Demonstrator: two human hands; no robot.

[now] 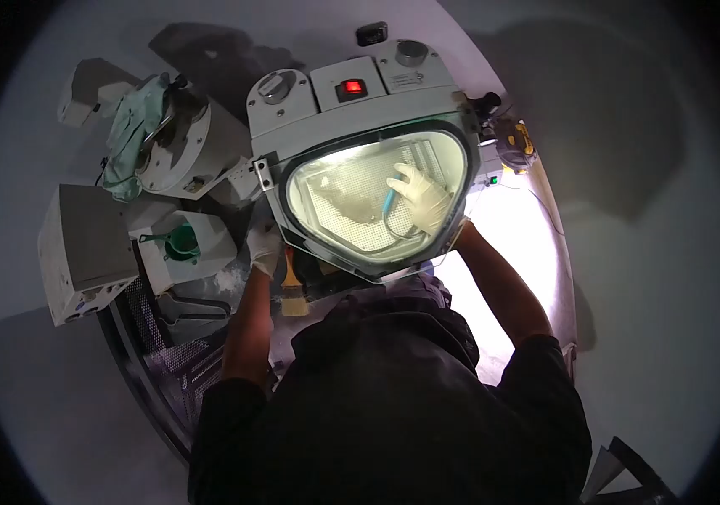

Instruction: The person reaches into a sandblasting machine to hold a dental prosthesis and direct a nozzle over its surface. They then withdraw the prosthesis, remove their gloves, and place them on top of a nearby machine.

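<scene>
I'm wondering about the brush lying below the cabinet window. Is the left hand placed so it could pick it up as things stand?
Probably yes. The left hand is outside the lit cabinet, right beside the brush, with nothing visible between them. The right hand is inside, holding a blue-tipped tool.

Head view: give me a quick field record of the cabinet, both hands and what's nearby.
cabinet: lit blasting cabinet, red switch glowing on top
window: curved glass window, perforated floor visible inside
right hand: gloved right hand inside the cabinet, gripping a blue-tipped nozzle with hose
left hand: gloved left hand at the cabinet's left edge; grip unclear
nearby: brush below the cabinet, green funnel to the left
</scene>
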